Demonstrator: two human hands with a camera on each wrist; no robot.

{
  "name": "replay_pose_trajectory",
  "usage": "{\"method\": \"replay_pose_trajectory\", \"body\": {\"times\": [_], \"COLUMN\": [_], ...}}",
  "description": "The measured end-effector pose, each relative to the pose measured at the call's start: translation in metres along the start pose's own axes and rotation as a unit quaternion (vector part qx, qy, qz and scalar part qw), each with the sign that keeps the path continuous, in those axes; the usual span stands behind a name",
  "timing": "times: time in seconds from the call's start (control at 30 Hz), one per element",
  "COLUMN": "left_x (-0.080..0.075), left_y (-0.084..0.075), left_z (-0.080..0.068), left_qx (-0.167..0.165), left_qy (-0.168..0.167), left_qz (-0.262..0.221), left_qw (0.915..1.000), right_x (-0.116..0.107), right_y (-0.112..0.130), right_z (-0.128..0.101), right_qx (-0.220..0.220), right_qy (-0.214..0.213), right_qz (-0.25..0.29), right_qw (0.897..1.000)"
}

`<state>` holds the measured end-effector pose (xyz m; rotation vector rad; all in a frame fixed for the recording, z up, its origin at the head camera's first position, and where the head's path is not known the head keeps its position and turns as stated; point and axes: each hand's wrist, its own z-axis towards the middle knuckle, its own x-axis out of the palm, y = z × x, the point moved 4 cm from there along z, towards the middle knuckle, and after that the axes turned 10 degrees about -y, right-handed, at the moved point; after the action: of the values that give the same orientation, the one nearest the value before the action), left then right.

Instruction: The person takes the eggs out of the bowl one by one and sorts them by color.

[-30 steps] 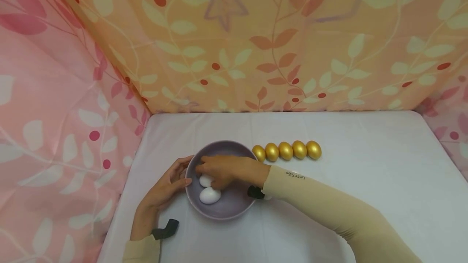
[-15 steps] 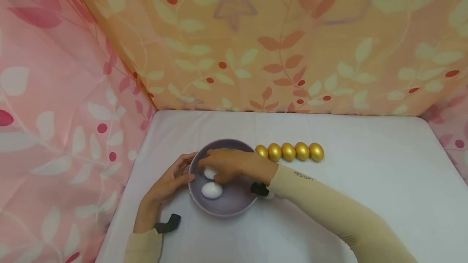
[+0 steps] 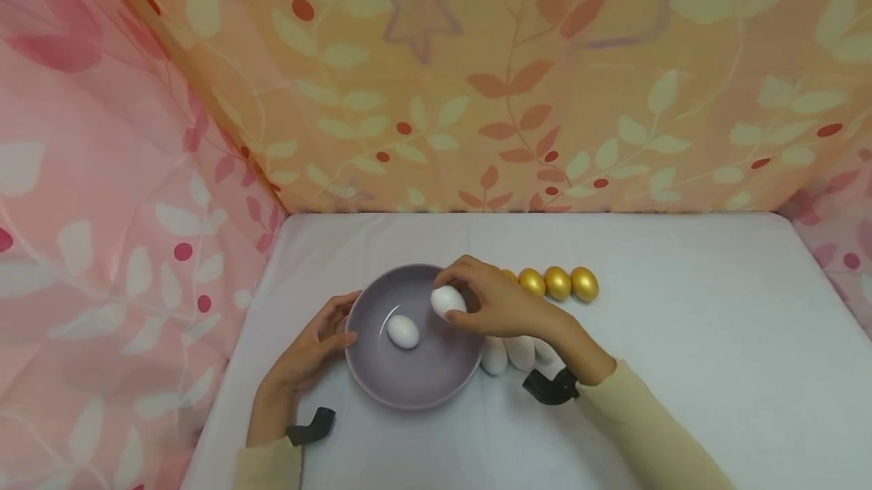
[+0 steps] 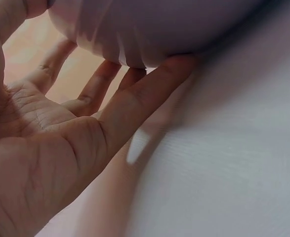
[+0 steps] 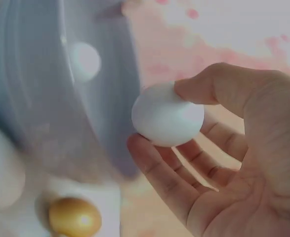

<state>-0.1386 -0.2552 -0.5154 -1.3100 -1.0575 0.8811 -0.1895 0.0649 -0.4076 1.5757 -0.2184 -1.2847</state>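
Note:
A purple-grey bowl point(image 3: 425, 384) stands on the table. My left hand point(image 3: 309, 350) grips it from the left, thumb at the rim and fingers against the outer wall; in the left wrist view those fingers point(image 4: 140, 98) touch the bowl's side point(image 4: 135, 29). Between thumb and fingers my right hand point(image 3: 507, 301) pinches a white egg point(image 3: 447, 301) above the bowl's right part. The right wrist view has this held egg point(image 5: 167, 114) close up. Another white egg point(image 3: 403, 332) lies inside the bowl.
Right of the bowl, several white eggs point(image 3: 493, 357) lie in a row, partly covered by the right hand and wrist. Behind them is a row of gold eggs point(image 3: 558, 283), some hidden by the hand. Patterned cloth point(image 3: 422, 134) rises at the table's back edge.
My right hand has lifted one white egg from the bowl and moved right with it. The other egg has shifted inside the bowl. My left hand keeps its place.

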Motion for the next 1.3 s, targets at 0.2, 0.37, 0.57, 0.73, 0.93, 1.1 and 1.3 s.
{"method": "replay_pose_trajectory", "body": {"times": [0.2, 0.37, 0.57, 0.73, 0.93, 1.1, 1.3], "left_x": [-0.002, -0.004, -0.003, 0.005, 0.009, 0.007, 0.010], "left_y": [-0.001, 0.002, 0.003, 0.011, 0.015, 0.009, 0.005], "left_z": [-0.005, -0.006, -0.005, -0.009, -0.018, -0.022, -0.014], "left_qx": [-0.005, -0.010, -0.012, -0.016, -0.002, 0.005, 0.008], "left_qy": [-0.012, -0.020, -0.026, -0.041, -0.061, -0.078, -0.071], "left_qz": [-0.017, -0.010, -0.020, -0.023, -0.014, -0.014, -0.014], "left_qw": [0.9998, 0.9997, 0.9994, 0.9988, 0.9981, 0.9968, 0.9973], "right_x": [-0.025, -0.042, -0.054, -0.057, -0.052, -0.044, -0.061], "right_y": [-0.033, -0.065, -0.084, -0.099, -0.107, -0.110, -0.096], "right_z": [-0.038, -0.071, -0.109, -0.137, -0.151, -0.150, -0.147], "right_qx": [0.061, 0.124, 0.174, 0.216, 0.227, 0.227, 0.220], "right_qy": [-0.081, -0.132, -0.183, -0.188, -0.174, -0.166, -0.190], "right_qz": [0.073, 0.060, 0.002, -0.052, -0.062, -0.059, -0.101], "right_qw": [0.992, 0.982, 0.968, 0.957, 0.956, 0.958, 0.951]}}
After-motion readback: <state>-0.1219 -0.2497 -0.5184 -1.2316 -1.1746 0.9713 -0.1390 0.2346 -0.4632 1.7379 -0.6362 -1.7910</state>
